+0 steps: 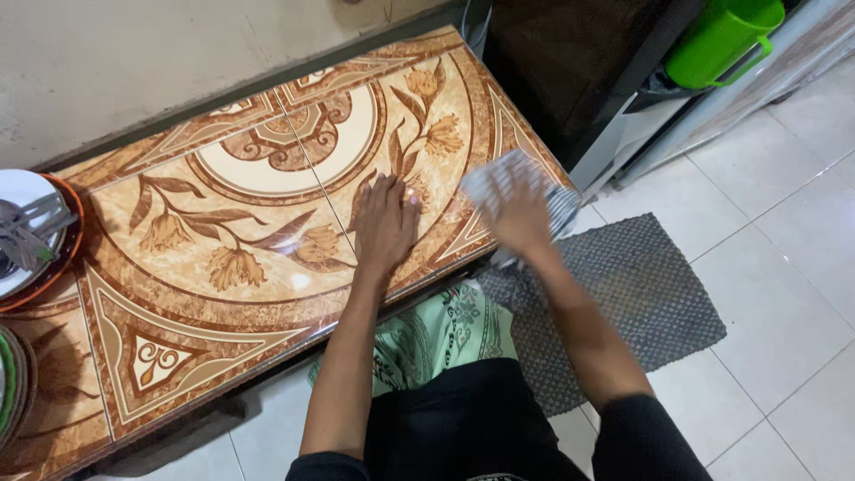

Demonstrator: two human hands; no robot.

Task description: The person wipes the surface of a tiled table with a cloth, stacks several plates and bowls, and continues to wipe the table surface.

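At the far left edge of the glossy brown and cream floral-tiled counter (223,294) sits a round white plate on an orange-rimmed dish (69,233) with metal spoons and forks (27,233) lying in it, and below that the edge of a stack of dark-rimmed plates (12,392) just shows.

Moving right, the left hand (385,223) lies flat on the tile, palm down, fingers together and stretched out, gripping nothing; it seems to serve as a brace. Just beside it, near the right end of the counter, the right hand (518,214) is closed around a crumpled white and grey patterned cloth (517,178), which rests against the tile surface close to the edge. Hand and cloth are blurred, so the exact grip cannot be told.

To wipe well here, the cloth should stay pressed flat on the tile with even pressure, strokes overlapping and running along the grout lines, and the bracing palm should stay off stretches already wiped so that it leaves no marks on the shine.

Further right, on the pale tiled floor (784,267), a grey woven mat (641,285) lies under the person's legs, and a bright green plastic jug (721,36) stands at the upper right.
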